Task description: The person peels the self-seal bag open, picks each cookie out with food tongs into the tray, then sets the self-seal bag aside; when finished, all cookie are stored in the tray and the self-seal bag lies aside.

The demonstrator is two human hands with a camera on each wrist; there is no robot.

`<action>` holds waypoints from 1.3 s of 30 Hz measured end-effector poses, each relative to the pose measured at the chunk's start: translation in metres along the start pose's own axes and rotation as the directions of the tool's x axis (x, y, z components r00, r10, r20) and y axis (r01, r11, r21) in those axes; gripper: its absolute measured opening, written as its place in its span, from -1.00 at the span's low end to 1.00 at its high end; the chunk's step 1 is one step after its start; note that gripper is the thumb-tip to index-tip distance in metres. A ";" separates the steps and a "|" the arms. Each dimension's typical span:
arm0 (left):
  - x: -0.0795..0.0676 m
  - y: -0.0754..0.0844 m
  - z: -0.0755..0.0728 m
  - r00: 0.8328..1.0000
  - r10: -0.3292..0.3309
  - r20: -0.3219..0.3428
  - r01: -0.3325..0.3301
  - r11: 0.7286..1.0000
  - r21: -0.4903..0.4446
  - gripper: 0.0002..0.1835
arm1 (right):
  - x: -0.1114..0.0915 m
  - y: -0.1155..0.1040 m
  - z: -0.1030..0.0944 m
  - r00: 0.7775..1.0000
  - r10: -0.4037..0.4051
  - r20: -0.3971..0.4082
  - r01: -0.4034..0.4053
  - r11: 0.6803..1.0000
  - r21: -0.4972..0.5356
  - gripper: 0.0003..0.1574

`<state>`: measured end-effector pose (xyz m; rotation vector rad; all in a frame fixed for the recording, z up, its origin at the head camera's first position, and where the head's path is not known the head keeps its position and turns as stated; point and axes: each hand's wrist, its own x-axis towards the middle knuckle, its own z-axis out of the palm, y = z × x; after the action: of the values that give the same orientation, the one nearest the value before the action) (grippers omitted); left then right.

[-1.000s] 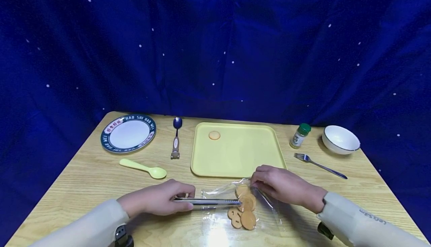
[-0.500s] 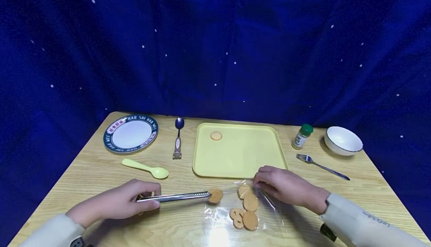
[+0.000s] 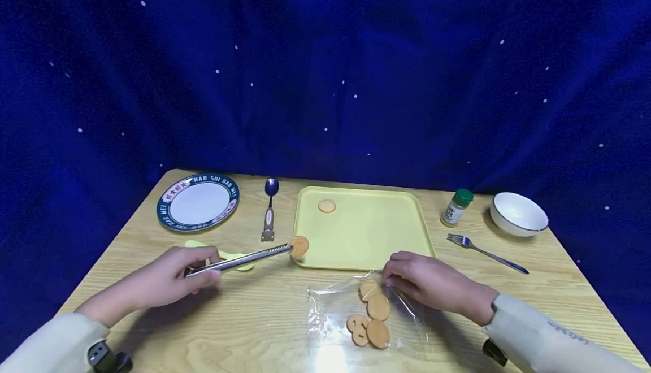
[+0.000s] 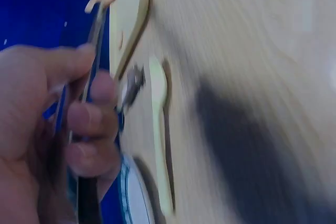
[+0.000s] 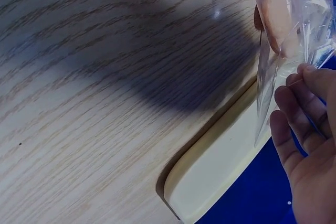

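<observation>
My left hand (image 3: 168, 276) grips metal tongs (image 3: 249, 257), whose tips clasp a round cookie (image 3: 299, 246) at the near left corner of the yellow tray (image 3: 363, 231). In the left wrist view, fingers and thumb curl round the tongs (image 4: 94, 38). Another round cookie (image 3: 327, 206) lies on the tray near its far left. With thumb and fingertips my right hand (image 3: 432, 280) pinches the edge of a clear plastic bag (image 3: 330, 311). Several cookies (image 3: 378, 333) are inside the bag, which lies on the table in front of the tray.
Left of the tray lie a brown-handled spoon (image 3: 268, 215) and a pale green spoon (image 3: 244, 267), partly behind the tongs. A rimmed plate (image 3: 198, 202) sits at the far left. To the right are a green-capped shaker (image 3: 456, 208), a fork (image 3: 485, 251) and a white bowl (image 3: 519, 215).
The tongs have drawn one cookie out of the bag, first leftward, then up toward the tray's near left corner. My right hand keeps its place on the bag.
</observation>
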<state>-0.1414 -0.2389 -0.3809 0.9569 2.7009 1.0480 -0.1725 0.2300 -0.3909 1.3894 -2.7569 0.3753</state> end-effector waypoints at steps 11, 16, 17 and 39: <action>0.110 0.032 0.028 0.979 -0.047 -0.198 0.152 0.818 0.554 -0.89 | 0.007 -0.001 0.000 1.000 -0.016 0.012 0.016 1.000 -0.013 -0.92; 0.149 0.040 0.047 0.983 -0.039 -0.178 0.149 0.733 0.663 -0.94 | 0.005 -0.002 -0.001 1.000 -0.001 0.021 0.002 1.000 -0.014 -0.92; 0.156 0.042 0.051 0.986 -0.045 -0.160 0.143 0.719 0.681 -0.90 | 0.004 -0.002 -0.001 1.000 0.001 0.019 -0.001 1.000 -0.014 -0.92; 0.176 0.056 0.089 0.996 0.049 -0.074 0.044 0.461 0.886 -0.74 | 0.007 -0.002 0.001 1.000 -0.013 0.027 0.013 1.000 -0.004 -0.91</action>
<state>-0.2270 -0.0528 -0.3891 0.9743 3.2878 -0.5361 -0.1754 0.2231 -0.3906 1.4206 -2.7668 0.3531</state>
